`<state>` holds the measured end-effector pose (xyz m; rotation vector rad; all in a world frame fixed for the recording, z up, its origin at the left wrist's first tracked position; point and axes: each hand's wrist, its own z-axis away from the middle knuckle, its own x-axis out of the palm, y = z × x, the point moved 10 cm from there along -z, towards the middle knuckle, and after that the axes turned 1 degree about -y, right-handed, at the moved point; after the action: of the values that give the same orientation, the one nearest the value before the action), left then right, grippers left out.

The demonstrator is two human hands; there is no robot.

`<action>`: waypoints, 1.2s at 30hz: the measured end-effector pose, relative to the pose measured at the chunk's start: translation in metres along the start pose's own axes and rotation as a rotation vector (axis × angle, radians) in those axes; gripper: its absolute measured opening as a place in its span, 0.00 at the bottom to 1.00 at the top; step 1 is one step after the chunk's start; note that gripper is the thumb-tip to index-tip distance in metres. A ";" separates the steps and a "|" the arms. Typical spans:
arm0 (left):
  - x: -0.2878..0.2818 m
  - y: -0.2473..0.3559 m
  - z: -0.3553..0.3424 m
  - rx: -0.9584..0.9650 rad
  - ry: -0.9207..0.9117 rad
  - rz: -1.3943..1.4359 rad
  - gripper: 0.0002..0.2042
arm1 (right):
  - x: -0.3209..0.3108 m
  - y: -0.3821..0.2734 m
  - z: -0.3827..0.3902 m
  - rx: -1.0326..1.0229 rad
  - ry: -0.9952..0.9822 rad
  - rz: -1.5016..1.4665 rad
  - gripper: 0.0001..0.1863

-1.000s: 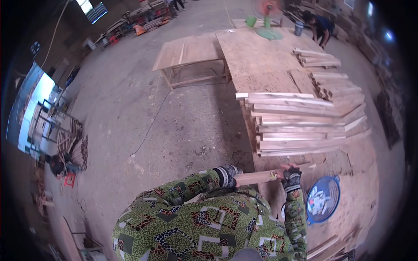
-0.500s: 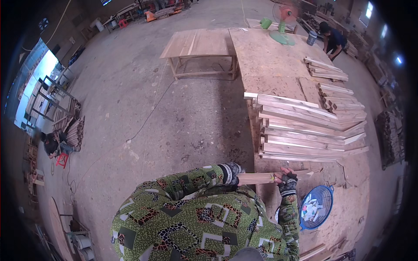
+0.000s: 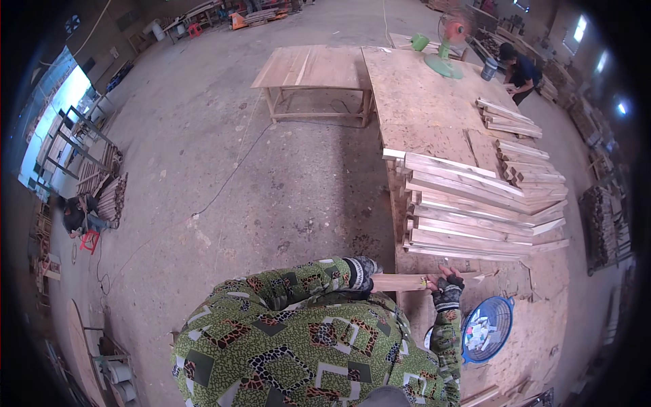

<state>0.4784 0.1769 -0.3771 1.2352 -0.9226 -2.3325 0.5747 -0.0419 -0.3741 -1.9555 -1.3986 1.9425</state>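
Note:
A pale wooden strip [image 3: 399, 282] lies crosswise in front of me, over the near left edge of the workbench. My left hand [image 3: 365, 274], in a dark patterned glove, is closed around its left end. At the strip's right part is my right hand [image 3: 446, 283], in a fingerless glove, its bare fingertips bent over the wood and its thumb on the near side. A small yellow-green spot shows beside that thumb; I cannot make out what it is. Just beyond my hands, a stack of wooden strips [image 3: 468, 203] covers the bench.
A blue plastic basket [image 3: 510, 325] with small pale pieces stands right of my right forearm. Smaller wood stacks [image 3: 522, 159], a green-and-orange fan [image 3: 445, 66] and a dark can [image 3: 489, 68] occupy the far bench. A low wooden table [image 3: 312, 68] adjoins it. Two people work farther off.
The view has shifted slightly. My right hand's fingers have moved a little on the strip; the left hand keeps its grip on the end.

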 end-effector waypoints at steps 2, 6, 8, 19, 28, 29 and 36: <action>0.003 -0.003 -0.002 0.000 -0.045 0.013 0.27 | -0.003 -0.021 -0.003 -0.098 -0.015 0.183 0.15; 0.004 -0.008 -0.005 0.125 -0.108 0.101 0.29 | -0.002 -0.034 -0.003 -0.131 -0.004 0.241 0.15; 0.008 -0.016 0.000 0.106 -0.166 0.265 0.30 | -0.007 -0.036 -0.002 -0.099 0.037 0.313 0.18; 0.027 -0.014 -0.029 0.354 -0.245 0.652 0.32 | 0.110 0.082 0.149 0.591 0.507 -0.953 0.13; -0.045 0.069 0.004 0.420 -0.171 0.712 0.34 | 0.057 -0.072 0.025 0.423 0.420 -1.555 0.33; -0.045 0.081 0.004 0.467 -0.144 0.609 0.34 | 0.041 -0.087 0.023 0.419 0.504 -1.592 0.34; -0.025 0.132 0.019 0.774 0.195 0.058 0.42 | 0.009 -0.079 0.040 0.364 0.740 -1.624 0.36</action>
<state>0.4766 0.1023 -0.2642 1.6289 -1.8442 -1.7936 0.4972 -0.0115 -0.3423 -0.5937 -1.3696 0.5244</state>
